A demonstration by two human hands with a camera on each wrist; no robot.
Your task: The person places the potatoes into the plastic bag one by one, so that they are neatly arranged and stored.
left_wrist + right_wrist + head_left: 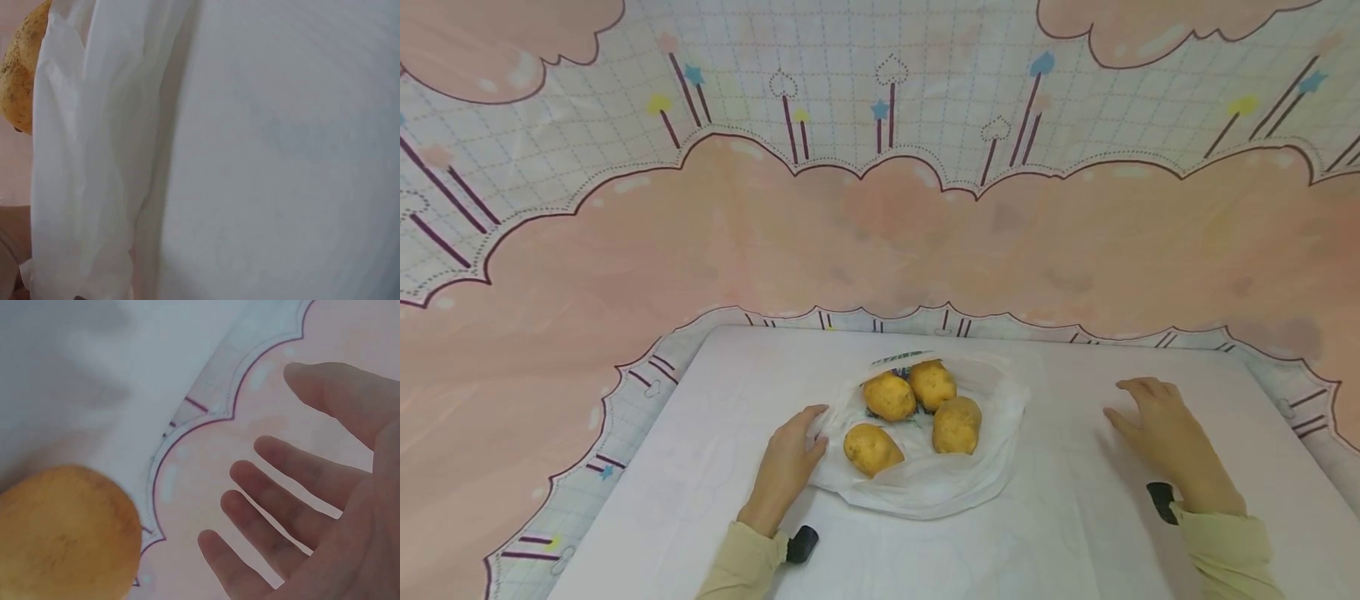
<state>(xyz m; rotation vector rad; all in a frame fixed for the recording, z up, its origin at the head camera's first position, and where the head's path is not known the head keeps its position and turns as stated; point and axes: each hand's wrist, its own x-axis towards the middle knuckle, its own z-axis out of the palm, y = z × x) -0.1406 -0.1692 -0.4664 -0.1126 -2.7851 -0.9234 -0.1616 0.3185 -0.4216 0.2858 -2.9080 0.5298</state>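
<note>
Several yellow-brown potatoes (956,427) lie in a spread-open white plastic bag (925,497) on the table. My left hand (786,458) holds the bag's left edge, with thumb and fingers bent around the thin film. In the left wrist view, a raised fold of the bag (94,156) hides most of that hand, and one potato (22,69) peeks out beside it. To the right of the bag, my right hand (1165,433) hovers apart from it with fingers spread. The right wrist view shows its palm and loose fingers holding nothing, near a potato (65,534).
The table (1090,533) has a white cover. Behind it hangs a patterned cloth (880,242) with pink cloud shapes, which also runs down both sides. A black wrist device (802,544) is strapped at the left sleeve, another black device (1162,502) at the right.
</note>
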